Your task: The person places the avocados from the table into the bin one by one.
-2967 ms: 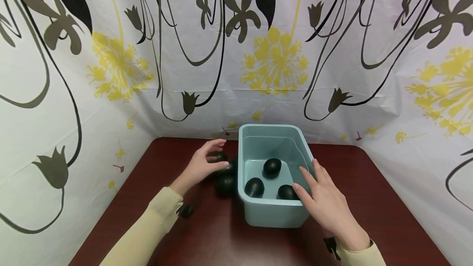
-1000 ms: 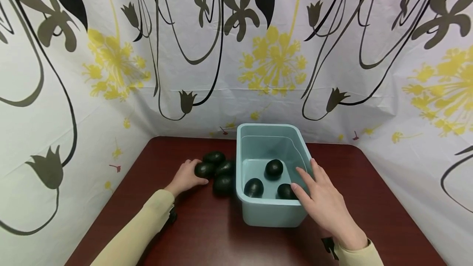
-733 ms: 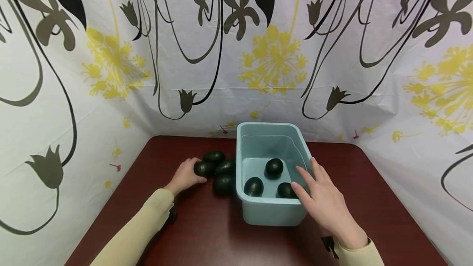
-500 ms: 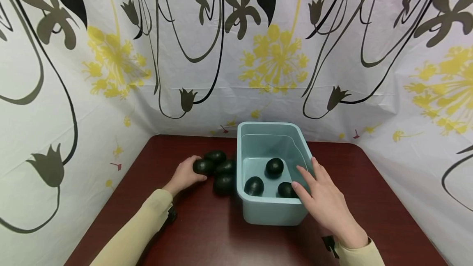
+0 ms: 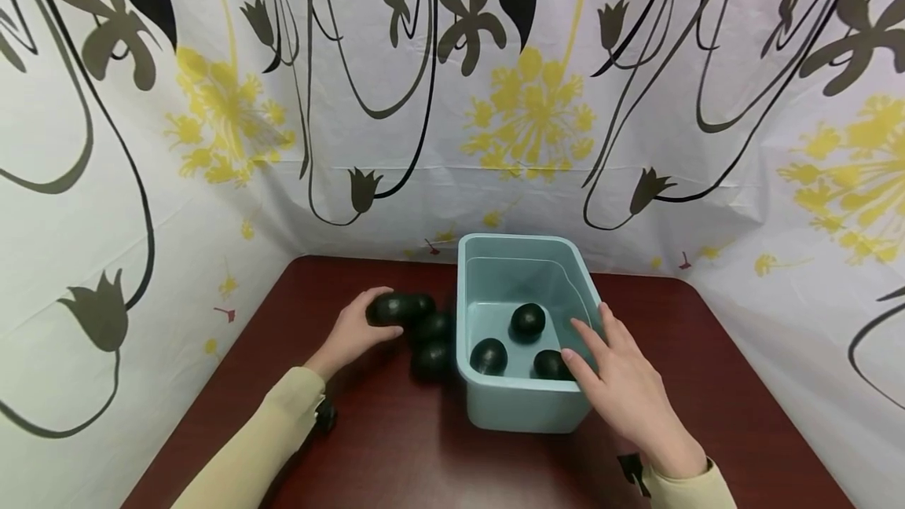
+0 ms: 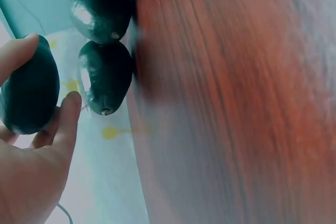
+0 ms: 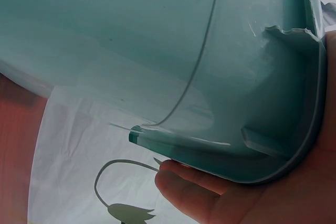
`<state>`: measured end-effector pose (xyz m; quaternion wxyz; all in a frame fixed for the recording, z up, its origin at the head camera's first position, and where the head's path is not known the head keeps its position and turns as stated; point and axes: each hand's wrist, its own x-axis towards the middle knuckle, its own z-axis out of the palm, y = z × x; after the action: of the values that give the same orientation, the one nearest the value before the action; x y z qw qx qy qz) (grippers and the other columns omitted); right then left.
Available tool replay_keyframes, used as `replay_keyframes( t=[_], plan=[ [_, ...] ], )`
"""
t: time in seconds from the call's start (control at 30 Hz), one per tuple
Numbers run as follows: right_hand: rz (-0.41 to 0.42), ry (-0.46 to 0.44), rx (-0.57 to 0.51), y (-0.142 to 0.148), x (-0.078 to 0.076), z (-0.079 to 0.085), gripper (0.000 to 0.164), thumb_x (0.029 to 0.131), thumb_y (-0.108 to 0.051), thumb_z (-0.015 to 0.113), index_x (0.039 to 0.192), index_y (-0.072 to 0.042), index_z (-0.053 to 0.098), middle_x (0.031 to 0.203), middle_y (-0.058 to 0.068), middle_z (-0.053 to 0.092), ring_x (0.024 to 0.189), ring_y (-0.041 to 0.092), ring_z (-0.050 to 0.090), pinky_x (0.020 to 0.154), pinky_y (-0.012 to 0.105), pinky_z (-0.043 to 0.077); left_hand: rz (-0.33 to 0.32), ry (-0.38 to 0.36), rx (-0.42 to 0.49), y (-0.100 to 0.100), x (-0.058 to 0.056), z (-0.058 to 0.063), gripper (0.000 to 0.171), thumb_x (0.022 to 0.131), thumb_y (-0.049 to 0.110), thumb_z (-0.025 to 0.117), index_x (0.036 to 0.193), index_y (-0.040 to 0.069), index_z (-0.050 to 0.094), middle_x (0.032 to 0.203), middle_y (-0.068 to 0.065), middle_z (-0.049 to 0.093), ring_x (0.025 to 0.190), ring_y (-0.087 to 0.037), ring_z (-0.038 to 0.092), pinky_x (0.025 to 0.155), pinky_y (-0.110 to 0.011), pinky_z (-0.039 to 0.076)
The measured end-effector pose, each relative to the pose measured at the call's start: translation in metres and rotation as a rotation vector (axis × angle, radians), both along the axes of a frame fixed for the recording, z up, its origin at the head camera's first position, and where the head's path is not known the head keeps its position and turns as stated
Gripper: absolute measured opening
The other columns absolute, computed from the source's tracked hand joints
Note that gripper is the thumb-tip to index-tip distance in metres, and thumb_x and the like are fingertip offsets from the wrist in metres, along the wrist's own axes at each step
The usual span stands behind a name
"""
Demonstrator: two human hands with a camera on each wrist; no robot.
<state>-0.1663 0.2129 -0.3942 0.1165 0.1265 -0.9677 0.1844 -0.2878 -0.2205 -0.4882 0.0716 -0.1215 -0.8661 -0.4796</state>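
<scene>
My left hand (image 5: 353, 333) grips a dark green avocado (image 5: 384, 309) between thumb and fingers. In the left wrist view this avocado (image 6: 32, 95) is held apart from a row of other avocados (image 6: 105, 77). Beside it in the head view lie three more, among them a front avocado (image 5: 430, 361) close to the bin's left wall. The pale blue plastic bin (image 5: 519, 407) has three avocados inside, one avocado (image 5: 527, 322) towards its middle. My right hand (image 5: 629, 387) rests on the bin's right rim, thumb and index finger reaching over the inside, other fingers along the outside under the lip (image 7: 220, 174).
Everything stands on a dark red-brown wooden table (image 5: 368, 446). A white cloth (image 5: 396, 140) with flower prints hangs behind and at both sides, right at the table's far edge. Dark wrist devices (image 5: 325, 416) sit at both sleeves.
My left hand has moved from over the pile to the avocado at its left, taken hold of it and raised it slightly. Right hand and bin have stayed in place.
</scene>
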Motion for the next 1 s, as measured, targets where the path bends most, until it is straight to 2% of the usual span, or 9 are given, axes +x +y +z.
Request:
replay_keyframes(
  t=[0.23,0.33,0.43,0.53,0.67,0.8,0.9,1.0],
  plan=[
    [0.001,-0.007,0.003,0.000,0.000,-0.001,0.070,0.102,-0.061,0.042,0.153,-0.013,0.045,0.165,0.021,0.012,0.147,0.045,0.021,0.095,0.071,0.039,0.011,0.035,0.046,0.002,0.005,0.004,0.067,0.078,0.040,0.088,0.136,0.041,0.053,0.127,0.005,0.053,0.111,-0.021,0.057,0.090,-0.050,0.049],
    [0.002,-0.012,0.005,-0.001,0.000,-0.001,0.070,0.102,-0.061,0.042,0.153,-0.013,0.044,0.166,0.020,0.011,0.147,0.045,0.020,0.094,0.071,0.040,0.012,0.032,0.069,0.004,0.007,0.005,0.068,0.078,0.039,0.088,0.137,0.041,0.053,0.132,0.004,0.052,0.114,-0.022,0.056,0.092,-0.051,0.049],
    [0.005,-0.013,0.007,0.000,0.000,0.000,0.071,0.102,-0.061,0.042,0.154,-0.012,0.043,0.166,0.020,0.010,0.149,0.042,0.017,0.093,0.070,0.041,0.008,0.032,0.092,0.007,0.008,0.009,0.069,0.079,0.038,0.088,0.138,0.041,0.053,0.142,0.003,0.049,0.126,-0.024,0.051,0.096,-0.053,0.047],
    [0.009,-0.013,0.013,0.000,0.000,0.001,0.072,0.102,-0.061,0.041,0.155,-0.012,0.041,0.166,0.020,0.009,0.150,0.040,0.014,0.092,0.070,0.042,-0.004,0.038,0.120,0.010,0.008,0.014,0.069,0.080,0.036,0.087,0.139,0.040,0.053,0.145,0.004,0.047,0.127,-0.024,0.051,0.096,-0.053,0.047],
    [0.011,-0.018,0.020,0.000,0.000,0.002,0.073,0.102,-0.061,0.040,0.156,-0.012,0.040,0.166,0.019,0.007,0.151,0.039,0.011,0.092,0.069,0.042,-0.024,0.017,0.167,0.015,0.007,0.020,0.071,0.081,0.030,0.087,0.141,0.040,0.051,0.140,0.005,0.051,0.113,-0.021,0.060,0.089,-0.047,0.052],
    [0.013,-0.023,0.033,0.000,0.001,0.003,0.073,0.103,-0.061,0.040,0.156,-0.010,0.039,0.166,0.020,0.006,0.151,0.040,0.010,0.089,0.069,0.044,-0.041,0.006,0.190,0.020,0.006,0.023,0.074,0.082,0.028,0.087,0.144,0.038,0.048,0.140,0.000,0.052,0.111,-0.022,0.061,0.088,-0.046,0.053],
    [0.020,-0.020,0.052,-0.001,0.001,0.003,0.077,0.103,-0.060,0.038,0.156,-0.003,0.035,0.166,0.022,0.006,0.152,0.040,0.007,0.100,0.067,0.038,-0.042,0.011,0.204,0.024,0.006,0.025,0.073,0.083,0.028,0.086,0.145,0.036,0.048,0.140,-0.004,0.052,0.114,-0.026,0.060,0.090,-0.049,0.052],
    [0.024,-0.006,0.070,0.000,0.002,0.003,0.082,0.104,-0.059,0.037,0.155,0.005,0.029,0.165,0.025,0.008,0.152,0.041,0.004,0.114,0.060,0.023,-0.038,0.020,0.207,0.030,0.005,0.030,0.071,0.083,0.030,0.085,0.144,0.037,0.048,0.139,-0.002,0.052,0.115,-0.026,0.059,0.091,-0.050,0.051]
  ],
)
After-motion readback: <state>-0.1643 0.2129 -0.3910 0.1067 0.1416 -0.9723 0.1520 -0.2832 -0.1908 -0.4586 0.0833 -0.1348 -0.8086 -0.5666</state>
